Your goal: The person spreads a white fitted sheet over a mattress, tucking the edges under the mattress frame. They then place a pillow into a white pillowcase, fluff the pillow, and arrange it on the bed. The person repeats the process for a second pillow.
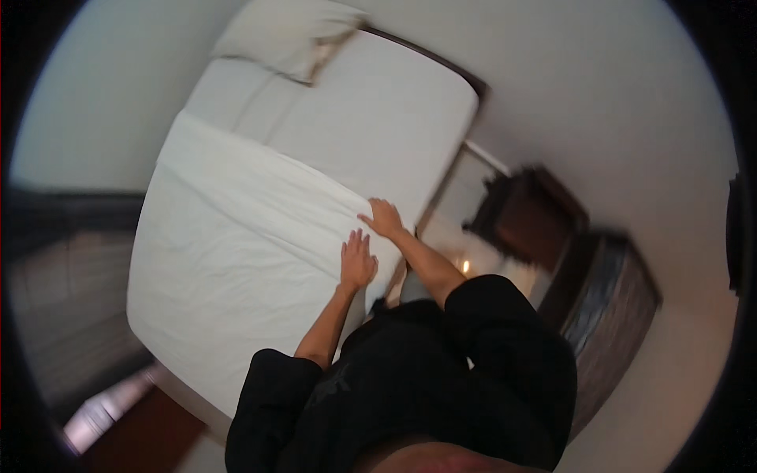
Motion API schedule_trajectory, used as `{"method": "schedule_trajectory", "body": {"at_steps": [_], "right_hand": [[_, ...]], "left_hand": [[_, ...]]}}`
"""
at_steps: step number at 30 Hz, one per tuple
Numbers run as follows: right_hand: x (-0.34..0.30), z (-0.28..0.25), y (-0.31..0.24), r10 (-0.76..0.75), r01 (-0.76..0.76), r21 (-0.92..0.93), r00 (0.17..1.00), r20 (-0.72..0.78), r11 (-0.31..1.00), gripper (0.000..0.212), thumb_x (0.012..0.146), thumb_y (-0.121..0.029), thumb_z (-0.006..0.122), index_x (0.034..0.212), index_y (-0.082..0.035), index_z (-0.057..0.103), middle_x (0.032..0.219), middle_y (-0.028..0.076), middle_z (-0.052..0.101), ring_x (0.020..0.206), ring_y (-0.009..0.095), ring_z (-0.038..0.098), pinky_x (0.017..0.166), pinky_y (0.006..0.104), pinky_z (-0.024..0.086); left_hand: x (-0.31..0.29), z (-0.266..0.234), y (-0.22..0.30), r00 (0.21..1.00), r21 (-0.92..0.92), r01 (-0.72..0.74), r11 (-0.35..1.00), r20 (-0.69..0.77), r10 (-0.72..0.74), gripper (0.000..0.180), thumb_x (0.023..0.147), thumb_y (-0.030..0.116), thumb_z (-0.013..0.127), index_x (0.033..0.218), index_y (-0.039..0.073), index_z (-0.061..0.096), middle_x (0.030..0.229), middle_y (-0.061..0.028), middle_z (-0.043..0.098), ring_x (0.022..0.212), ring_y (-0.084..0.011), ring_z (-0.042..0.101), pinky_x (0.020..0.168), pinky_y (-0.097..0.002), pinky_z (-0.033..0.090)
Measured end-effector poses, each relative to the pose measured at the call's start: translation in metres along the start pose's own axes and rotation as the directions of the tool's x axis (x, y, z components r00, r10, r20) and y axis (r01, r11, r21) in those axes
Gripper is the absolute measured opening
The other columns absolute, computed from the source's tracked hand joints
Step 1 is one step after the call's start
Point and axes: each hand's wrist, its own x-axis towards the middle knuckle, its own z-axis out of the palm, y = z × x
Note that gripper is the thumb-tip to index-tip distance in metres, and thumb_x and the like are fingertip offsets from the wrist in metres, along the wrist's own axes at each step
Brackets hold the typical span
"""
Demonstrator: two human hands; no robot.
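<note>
A white top sheet [229, 244] covers the lower part of the bed, its upper edge running across at a slant. My left hand [359, 264] rests on the sheet near the bed's right side, fingers apart and pointing up the bed. Farther up and to the right, my right hand [385, 218] lies palm down at the sheet's upper edge, its thumb out to the left. Nothing shows in either hand. Shallow wrinkles run through the sheet left of my hands. Above its edge, the pale fitted sheet [355, 118] on the mattress is exposed.
A pale pillow [276, 39] lies at the bed's far left end, before a dark headboard [426, 51]. Dark wooden furniture [532, 217] stands right of the bed, near a brown cabinet-like piece [607, 331]. Dark curtain-like material [71, 276] hangs at left.
</note>
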Motion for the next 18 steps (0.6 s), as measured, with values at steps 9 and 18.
{"method": "schedule_trajectory", "body": {"at_steps": [9,18], "right_hand": [[-0.179,-0.002,0.084,0.785,-0.697,0.365,0.572,-0.236,0.617,0.014,0.086,-0.013,0.068,0.099,-0.012,0.072,0.108,0.010,0.073,0.109,0.032,0.067,0.093,0.0508,0.051],[-0.528,0.112,0.152,0.999,-0.814,0.580,0.003,-0.042,0.027,0.025,0.087,-0.021,0.064,0.099,-0.002,0.076,0.103,0.021,0.076,0.100,0.034,0.074,0.090,0.0402,0.058]], "left_hand": [[-0.063,0.035,0.015,0.918,-0.033,-0.311,0.950,0.248,0.309,0.068,0.088,0.018,0.069,0.150,0.002,0.044,0.156,-0.0241,0.041,0.151,-0.0417,0.031,0.121,-0.0624,0.024],[-0.050,0.080,0.091,0.858,-0.051,-0.481,0.875,0.178,0.482,0.030,0.092,0.018,0.069,0.116,0.001,0.062,0.119,-0.0217,0.064,0.116,-0.0401,0.058,0.100,-0.0477,0.047]]}}
